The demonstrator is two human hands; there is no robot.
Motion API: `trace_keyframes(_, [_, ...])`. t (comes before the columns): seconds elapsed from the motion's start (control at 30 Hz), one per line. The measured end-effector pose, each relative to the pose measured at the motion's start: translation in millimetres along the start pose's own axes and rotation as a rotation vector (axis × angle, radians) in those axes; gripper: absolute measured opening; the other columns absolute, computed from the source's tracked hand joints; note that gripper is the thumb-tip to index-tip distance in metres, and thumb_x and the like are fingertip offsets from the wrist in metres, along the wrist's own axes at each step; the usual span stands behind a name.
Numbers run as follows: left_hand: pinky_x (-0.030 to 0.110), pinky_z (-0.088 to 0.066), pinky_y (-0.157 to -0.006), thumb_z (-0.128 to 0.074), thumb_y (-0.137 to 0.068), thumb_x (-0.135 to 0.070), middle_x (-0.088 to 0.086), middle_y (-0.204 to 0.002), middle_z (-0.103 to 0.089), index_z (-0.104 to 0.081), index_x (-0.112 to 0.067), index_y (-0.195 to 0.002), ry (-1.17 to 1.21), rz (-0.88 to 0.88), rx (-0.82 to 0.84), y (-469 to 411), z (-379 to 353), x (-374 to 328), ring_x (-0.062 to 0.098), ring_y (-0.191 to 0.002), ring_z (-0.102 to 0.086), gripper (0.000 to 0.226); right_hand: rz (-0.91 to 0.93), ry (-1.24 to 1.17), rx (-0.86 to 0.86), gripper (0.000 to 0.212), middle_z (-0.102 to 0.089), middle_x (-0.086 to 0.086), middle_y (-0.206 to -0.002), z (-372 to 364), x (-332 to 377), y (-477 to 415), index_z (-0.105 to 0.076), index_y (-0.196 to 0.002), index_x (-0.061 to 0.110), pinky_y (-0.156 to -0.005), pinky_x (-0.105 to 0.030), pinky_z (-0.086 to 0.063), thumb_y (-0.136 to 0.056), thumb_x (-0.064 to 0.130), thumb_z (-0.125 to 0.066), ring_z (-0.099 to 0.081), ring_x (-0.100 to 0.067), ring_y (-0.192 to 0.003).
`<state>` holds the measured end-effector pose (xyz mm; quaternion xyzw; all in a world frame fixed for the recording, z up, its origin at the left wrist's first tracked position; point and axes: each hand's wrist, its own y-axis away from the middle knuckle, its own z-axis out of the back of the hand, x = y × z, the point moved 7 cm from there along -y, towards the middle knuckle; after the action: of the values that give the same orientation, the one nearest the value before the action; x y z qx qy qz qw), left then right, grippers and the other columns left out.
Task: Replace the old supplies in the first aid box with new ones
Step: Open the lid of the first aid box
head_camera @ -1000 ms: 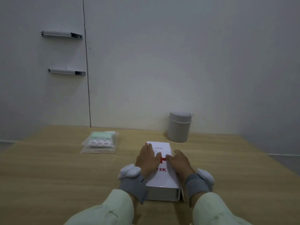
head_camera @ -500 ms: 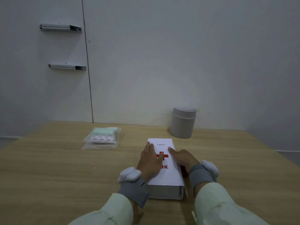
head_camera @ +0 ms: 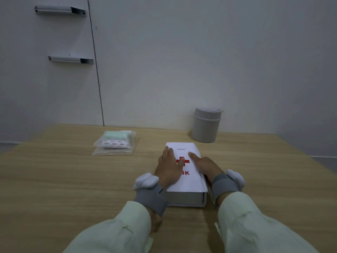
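Note:
A white first aid box (head_camera: pixel 189 181) with a red cross lies closed on the wooden table in front of me. My left hand (head_camera: pixel 168 168) rests flat on the left half of its lid, fingers spread. My right hand (head_camera: pixel 205 164) lies along the lid's right edge, the thumb pointing across the top and the fingers hidden down the right side. A clear plastic bag of supplies (head_camera: pixel 114 143), holding a pale green pack and a red-printed pack, lies on the table to the far left of the box.
A small grey lidded bin (head_camera: pixel 206 125) stands at the back of the table (head_camera: pixel 54 179) by the wall, right of the box. Two metal brackets (head_camera: pixel 71 59) stick out of the wall at the upper left.
My right hand has slid from the top of the lid to its right edge. My left hand stays flat on the lid. The camera has tilted a little.

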<state>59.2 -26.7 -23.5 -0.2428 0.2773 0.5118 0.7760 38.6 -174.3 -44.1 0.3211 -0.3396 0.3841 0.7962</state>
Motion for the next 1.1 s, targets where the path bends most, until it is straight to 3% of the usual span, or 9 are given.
trace_keyframes(0.2, [0.041,-0.021,-0.117,-0.035,-0.099,-0.04,0.005,-0.161,-0.001,-0.014,-0.008,-0.149,-0.004,0.001,-0.023,-1.3,1.5,-1.1,0.029,-0.147,-0.012,0.063,-0.006,-0.078,-0.13,0.093,-0.053,-0.017,-0.135,8.9,1.7,3.8,-0.034,-0.135,-0.006,-0.1,-0.04,-0.045,-0.076,0.06,-0.063,-0.055,-0.033,-0.119])
trace_keyframes(0.33, [0.042,-0.022,-0.118,-0.035,-0.098,-0.041,0.005,-0.161,-0.002,-0.013,-0.009,-0.15,0.024,0.009,-0.017,-2.6,2.1,1.3,0.028,-0.146,-0.014,0.064,0.017,-0.116,-0.095,0.089,-0.058,-0.016,-0.129,11.0,10.0,2.0,-0.037,-0.134,-0.005,-0.096,-0.039,-0.049,-0.076,0.056,-0.065,-0.059,-0.033,-0.113])
trace_keyframes(0.43, [0.041,-0.022,-0.118,-0.034,-0.099,-0.04,0.007,-0.161,-0.003,-0.014,-0.006,-0.149,0.047,0.023,0.015,-4.3,4.4,2.9,0.028,-0.146,-0.016,0.064,0.048,-0.167,-0.112,0.064,-0.058,-0.016,-0.122,20.4,19.9,5.9,-0.046,-0.126,-0.005,-0.091,-0.036,-0.047,-0.085,0.042,-0.058,-0.057,-0.034,-0.11])
trace_keyframes(0.53, [0.042,-0.029,-0.113,-0.037,-0.097,-0.039,0.015,-0.155,-0.021,-0.032,-0.002,-0.14,0.093,0.081,0.06,-9.4,13.3,4.8,0.032,-0.138,-0.032,0.057,0.128,-0.263,-0.122,0.013,-0.051,-0.009,-0.077,33.1,37.9,19.1,-0.05,-0.077,0.007,-0.065,-0.028,-0.038,-0.086,0.016,-0.048,-0.049,-0.028,-0.074])
trace_keyframes(0.63, [0.046,-0.041,-0.101,-0.042,-0.087,-0.048,0.018,-0.133,-0.048,-0.048,0.0,-0.123,0.152,0.128,0.015,-12.2,33.7,-3.5,0.036,-0.118,-0.05,0.06,0.144,-0.343,-0.096,0.015,-0.04,-0.006,-0.067,35.8,57.8,30.6,-0.042,-0.073,0.01,-0.055,-0.025,-0.03,-0.086,0.001,-0.041,-0.039,-0.021,-0.06])
trace_keyframes(0.77, [0.032,-0.039,-0.088,-0.042,-0.093,-0.049,0.012,-0.144,-0.044,-0.04,-0.006,-0.139,0.327,0.093,0.012,-14.6,56.6,-24.8,0.03,-0.125,-0.048,0.063,0.14,-0.502,0.052,0.014,-0.047,-0.013,-0.071,19.9,84.4,45.4,-0.048,-0.077,0.002,-0.061,-0.029,-0.041,-0.084,-0.006,-0.039,-0.05,-0.027,-0.067])
trace_keyframes(0.93, [0.025,-0.041,-0.059,-0.052,-0.087,-0.052,0.006,-0.103,-0.064,-0.055,-0.009,-0.115,0.386,0.113,0.031,-12.8,88.9,-30.2,0.02,-0.085,-0.06,0.051,0.287,-0.558,0.281,0.024,-0.057,-0.011,-0.07,-3.2,115.7,62.6,-0.059,-0.074,0.005,-0.047,-0.024,-0.051,-0.086,-0.011,-0.045,-0.057,-0.02,-0.06])
trace_keyframes(1.0, [0.024,-0.041,-0.056,-0.055,-0.087,-0.048,0.003,-0.088,-0.062,-0.056,-0.009,-0.109,0.346,0.126,0.024,-10.8,100.9,-24.1,0.015,-0.073,-0.057,0.045,0.345,-0.539,0.378,0.025,-0.061,-0.01,-0.075,-12.3,124.1,67.7,-0.063,-0.08,0.008,-0.051,-0.026,-0.055,-0.089,-0.009,-0.047,-0.06,-0.02,-0.063])
trace_keyframes(1.1, [0.024,-0.04,-0.053,-0.06,-0.085,-0.042,0.009,-0.092,-0.063,-0.062,-0.007,-0.104,0.206,0.112,-0.037,-9.8,118.5,-13.7,0.014,-0.067,-0.054,0.04,0.398,-0.463,0.504,0.023,-0.064,-0.01,-0.082,-22.1,130.9,78.9,-0.064,-0.092,0.009,-0.062,-0.031,-0.06,-0.091,-0.006,-0.047,-0.066,-0.02,-0.064])
